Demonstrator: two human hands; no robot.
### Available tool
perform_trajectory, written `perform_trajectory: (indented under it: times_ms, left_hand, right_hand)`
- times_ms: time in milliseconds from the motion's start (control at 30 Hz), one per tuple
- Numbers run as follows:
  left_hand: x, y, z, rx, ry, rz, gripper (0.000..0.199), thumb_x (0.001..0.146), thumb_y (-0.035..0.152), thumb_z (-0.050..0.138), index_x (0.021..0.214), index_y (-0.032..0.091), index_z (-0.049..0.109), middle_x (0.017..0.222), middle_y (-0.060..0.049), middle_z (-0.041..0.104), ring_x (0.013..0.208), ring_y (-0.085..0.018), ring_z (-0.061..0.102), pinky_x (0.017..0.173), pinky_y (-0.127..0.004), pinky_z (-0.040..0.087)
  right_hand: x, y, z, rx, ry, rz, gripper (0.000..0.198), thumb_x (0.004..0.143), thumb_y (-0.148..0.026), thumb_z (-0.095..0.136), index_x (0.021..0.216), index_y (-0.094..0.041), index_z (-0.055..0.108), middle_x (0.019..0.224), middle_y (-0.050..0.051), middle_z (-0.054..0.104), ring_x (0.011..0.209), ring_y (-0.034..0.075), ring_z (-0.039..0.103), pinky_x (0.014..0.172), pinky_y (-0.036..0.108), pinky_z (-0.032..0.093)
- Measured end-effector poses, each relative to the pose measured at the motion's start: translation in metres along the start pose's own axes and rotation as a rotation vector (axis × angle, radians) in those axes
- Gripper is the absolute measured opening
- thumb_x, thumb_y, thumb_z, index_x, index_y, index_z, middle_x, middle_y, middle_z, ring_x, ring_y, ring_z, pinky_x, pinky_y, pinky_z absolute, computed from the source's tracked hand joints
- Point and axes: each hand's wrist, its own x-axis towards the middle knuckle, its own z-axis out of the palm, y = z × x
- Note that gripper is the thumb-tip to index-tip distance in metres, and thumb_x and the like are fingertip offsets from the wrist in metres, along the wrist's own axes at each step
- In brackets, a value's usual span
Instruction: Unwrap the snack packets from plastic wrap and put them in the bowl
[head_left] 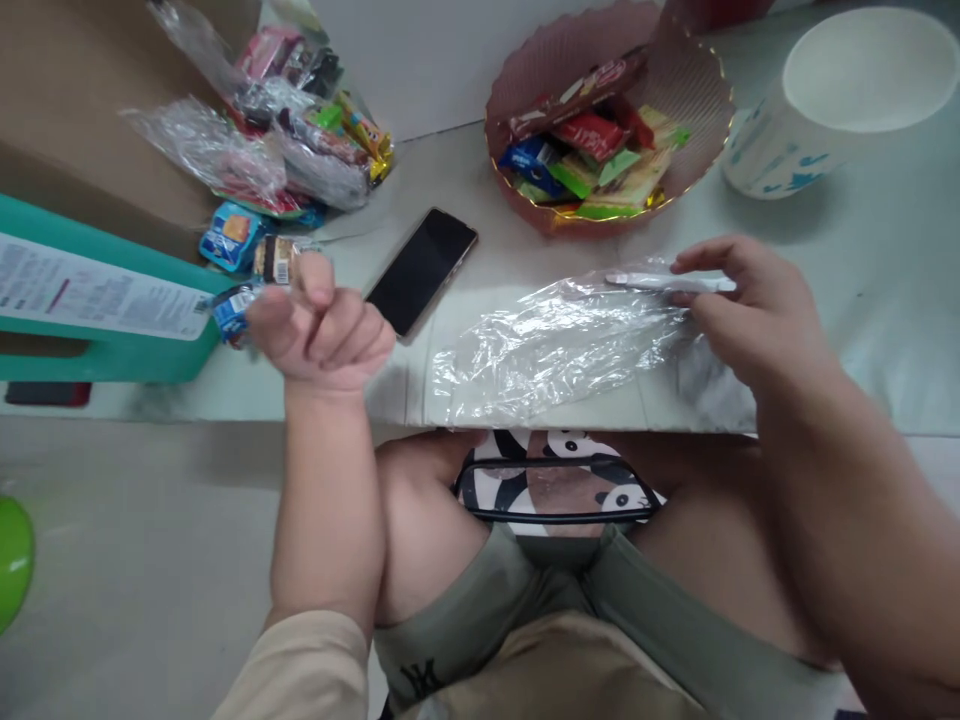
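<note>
My left hand (330, 330) is closed, its fingers curled in toward the palm, beside several small snack packets. A blue wrapped packet (232, 312) lies right by its fingertips; whether the fingers grip anything is hidden. Between the thumb and fingers of my right hand (765, 310) is a slim white pen-like stick (667, 283). Under that stick a crumpled clear plastic bag (555, 350) spreads flat on the table (847, 330). A brown-and-white packet (279, 258) and a blue packet with a biscuit picture (231, 236) sit just beyond my left hand.
A black phone (424, 272) lies between my hands. Behind are a pink gold-rimmed bowl (517, 90) of snacks, a white paper cup (795, 140) and a pile of wrapped snacks (300, 130). A teal container (142, 350) stands left. A panda-print pouch (559, 490) rests on my lap.
</note>
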Motion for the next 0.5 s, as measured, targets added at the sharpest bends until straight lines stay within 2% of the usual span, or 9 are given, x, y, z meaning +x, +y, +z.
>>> perform_trajectory:
  times_ms: [67,100,167,300,433,500]
  left_hand:
    - [0.009,-0.006,0.015,0.126,0.136,-0.065,0.026,0.072,0.041,0.081,0.073,0.027,0.059,0.043,0.01,0.037,0.035,-0.005,0.026,0.038,-0.021,0.023]
    - [0.013,-0.01,0.022,0.239,0.151,-0.086,0.02,0.067,0.03,0.081,0.076,0.025,0.063,0.05,0.009,0.048,0.041,-0.005,0.035,0.041,-0.021,0.025]
    - [0.017,-0.015,0.031,0.453,0.106,-0.175,0.02,0.066,0.017,0.075,0.083,0.023,0.067,0.072,0.003,0.064,0.057,-0.007,0.051,0.051,-0.021,0.038]
    - [0.01,-0.017,0.027,0.696,-0.055,-0.292,0.03,0.072,0.013,0.062,0.1,0.018,0.071,0.101,-0.005,0.073,0.088,-0.015,0.066,0.075,-0.026,0.052]
    - [0.004,-0.009,0.018,0.871,-0.316,-0.362,0.054,0.071,0.011,0.06,0.123,0.02,0.069,0.133,-0.009,0.071,0.118,-0.022,0.067,0.096,-0.031,0.053]
    - [0.003,-0.008,0.019,0.951,-0.414,-0.367,0.058,0.071,0.014,0.064,0.128,0.022,0.068,0.136,-0.007,0.07,0.121,-0.023,0.066,0.1,-0.032,0.052]
  right_hand:
    - [0.001,0.002,0.001,-0.009,0.014,0.004,0.032,0.066,-0.017,0.063,0.096,-0.024,0.071,0.107,0.002,0.077,0.061,0.011,0.057,0.061,0.028,0.043]
    - [0.001,0.003,0.001,-0.014,0.018,0.005,0.032,0.066,-0.016,0.062,0.096,-0.024,0.071,0.106,0.001,0.077,0.062,0.012,0.057,0.061,0.028,0.043]
    - [0.002,0.004,0.001,-0.023,0.017,0.015,0.032,0.066,-0.014,0.061,0.095,-0.024,0.072,0.104,0.001,0.076,0.065,0.012,0.058,0.062,0.028,0.043]
    - [0.004,0.006,0.001,-0.03,0.005,0.043,0.032,0.067,-0.011,0.062,0.094,-0.023,0.073,0.103,0.001,0.076,0.067,0.012,0.057,0.065,0.028,0.044]
    - [0.006,0.008,0.001,-0.011,0.029,0.032,0.029,0.066,-0.013,0.064,0.091,-0.024,0.072,0.098,0.0,0.075,0.067,0.012,0.055,0.068,0.03,0.044]
    - [0.007,0.009,0.0,-0.002,0.037,0.036,0.027,0.064,-0.014,0.065,0.088,-0.024,0.072,0.097,-0.001,0.075,0.067,0.012,0.052,0.068,0.03,0.044]
